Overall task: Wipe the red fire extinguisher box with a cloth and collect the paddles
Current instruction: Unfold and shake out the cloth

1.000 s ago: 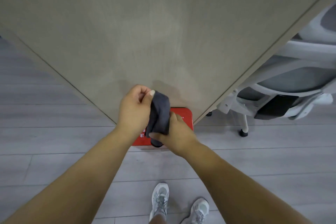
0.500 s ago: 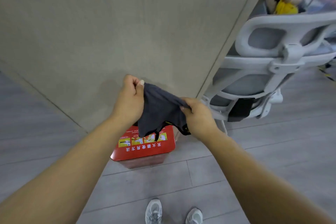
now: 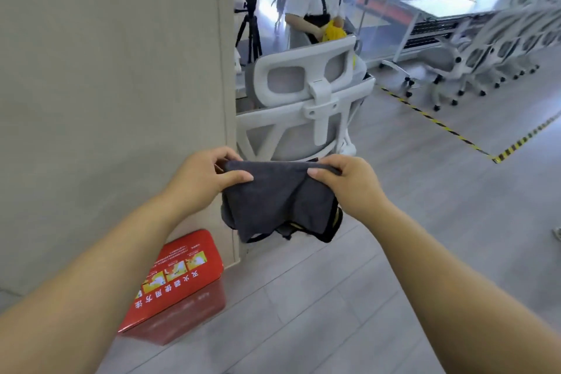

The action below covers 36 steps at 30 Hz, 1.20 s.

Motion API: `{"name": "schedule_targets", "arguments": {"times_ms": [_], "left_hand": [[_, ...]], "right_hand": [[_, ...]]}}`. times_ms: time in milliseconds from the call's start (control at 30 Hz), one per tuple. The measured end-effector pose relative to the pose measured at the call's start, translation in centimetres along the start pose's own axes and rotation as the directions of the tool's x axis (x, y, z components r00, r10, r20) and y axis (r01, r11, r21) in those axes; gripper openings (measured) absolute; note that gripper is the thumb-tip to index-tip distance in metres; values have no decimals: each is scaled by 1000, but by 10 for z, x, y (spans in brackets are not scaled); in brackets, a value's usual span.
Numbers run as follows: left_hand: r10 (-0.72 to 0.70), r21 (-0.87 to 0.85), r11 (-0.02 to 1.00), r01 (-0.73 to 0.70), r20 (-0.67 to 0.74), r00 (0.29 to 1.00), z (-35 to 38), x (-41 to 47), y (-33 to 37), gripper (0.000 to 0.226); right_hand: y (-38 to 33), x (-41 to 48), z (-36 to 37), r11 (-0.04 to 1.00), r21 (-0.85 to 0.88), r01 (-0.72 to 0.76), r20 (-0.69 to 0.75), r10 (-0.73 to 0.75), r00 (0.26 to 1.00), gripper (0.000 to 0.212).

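A dark grey cloth (image 3: 277,199) hangs spread between my two hands at chest height. My left hand (image 3: 202,181) pinches its upper left corner and my right hand (image 3: 349,184) pinches its upper right corner. The red fire extinguisher box (image 3: 182,285) stands on the floor below and to the left, against the beige wall, with yellow pictures and white writing on its lid. The cloth is well above the box and does not touch it. No paddles are in view.
The beige wall (image 3: 106,85) fills the left. A white and grey office chair (image 3: 306,103) stands straight ahead behind the cloth. A person in a white shirt (image 3: 315,6) stands beyond it, near a tripod (image 3: 250,27). Several chairs (image 3: 491,58) and yellow-black floor tape (image 3: 440,126) lie right.
My hands have pulled apart and stretched the bunched cloth out flat. My view has lifted from the box toward the chair and the room.
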State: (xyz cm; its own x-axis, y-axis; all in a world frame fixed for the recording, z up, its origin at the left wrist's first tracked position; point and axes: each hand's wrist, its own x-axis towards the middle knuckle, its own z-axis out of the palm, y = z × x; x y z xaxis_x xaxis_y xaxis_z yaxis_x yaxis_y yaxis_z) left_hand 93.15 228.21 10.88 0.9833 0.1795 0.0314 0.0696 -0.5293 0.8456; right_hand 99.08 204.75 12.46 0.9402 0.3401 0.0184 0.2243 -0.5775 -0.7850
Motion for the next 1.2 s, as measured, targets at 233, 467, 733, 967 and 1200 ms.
{"name": "schedule_targets", "arguments": {"times_ms": [233, 467, 733, 967, 1200], "left_hand": [[107, 27, 994, -108, 31, 994, 108, -9, 78, 23], [187, -119, 982, -146, 508, 841, 248, -44, 174, 46], [364, -65, 910, -410, 602, 711, 383, -77, 247, 24], [381, -225, 922, -316, 674, 632, 476, -95, 311, 34], [365, -388, 918, -83, 745, 558, 576, -105, 390, 48]], "right_hand": [[41, -56, -103, 997, 48, -58, -144, 64, 988, 24], [104, -122, -207, 980, 126, -156, -269, 185, 945, 13], [174, -217, -293, 943, 146, -300, -469, 333, 818, 32], [237, -301, -353, 785, 522, -334, -491, 597, 635, 31], [287, -374, -371, 703, 477, -527, -389, 707, 590, 68]]}}
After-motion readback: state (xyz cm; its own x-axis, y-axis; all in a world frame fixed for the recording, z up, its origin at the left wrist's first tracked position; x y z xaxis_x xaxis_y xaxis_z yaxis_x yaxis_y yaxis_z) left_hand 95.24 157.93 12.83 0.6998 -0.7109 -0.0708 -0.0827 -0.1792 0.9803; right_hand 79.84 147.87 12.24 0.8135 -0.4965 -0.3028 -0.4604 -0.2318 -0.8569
